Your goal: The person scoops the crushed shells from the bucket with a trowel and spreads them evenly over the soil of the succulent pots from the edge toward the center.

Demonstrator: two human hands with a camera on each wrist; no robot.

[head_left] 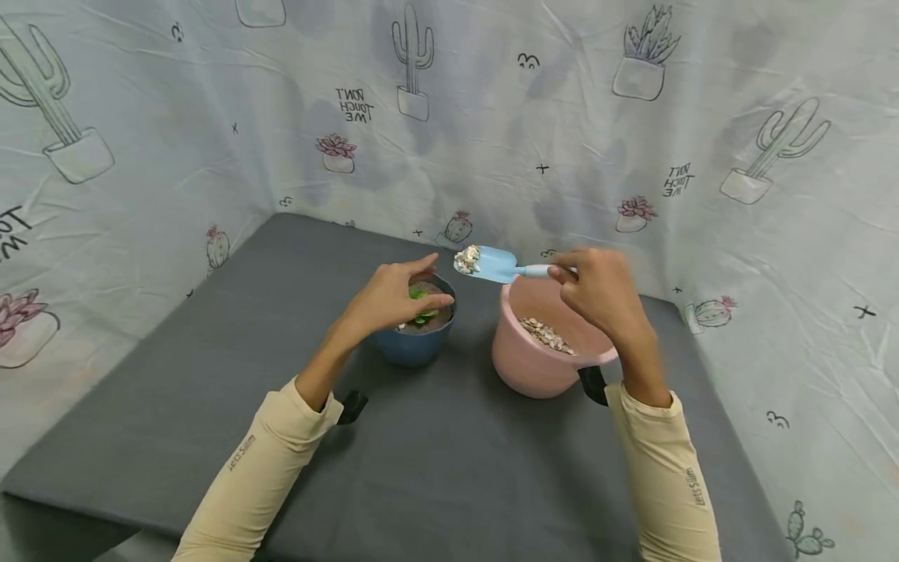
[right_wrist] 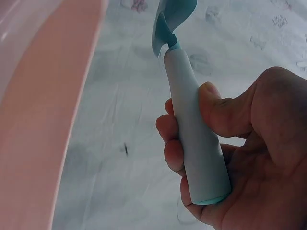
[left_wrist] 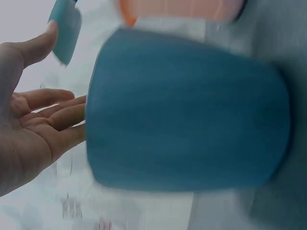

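My right hand [head_left: 602,290] grips the white handle of a small light-blue trowel [head_left: 495,264], with the thumb along the handle in the right wrist view. On the blade's tip lies a little heap of pale chips [head_left: 467,259]. The trowel is held level above the table, between a blue flowerpot [head_left: 413,348] and a pink bucket [head_left: 530,365]. My left hand [head_left: 385,300] is over the pot's left rim, thumb and fingers spread around a small green plant [head_left: 424,317] in soil. Whether the fingers touch the rim is unclear.
More pale chips [head_left: 546,336] lie inside the pink bucket. A grey cloth [head_left: 435,468] covers the table. Behind and at both sides hangs a pale curtain [head_left: 477,101] printed with cacti. Dark straps [head_left: 353,407] show at the cuffs.
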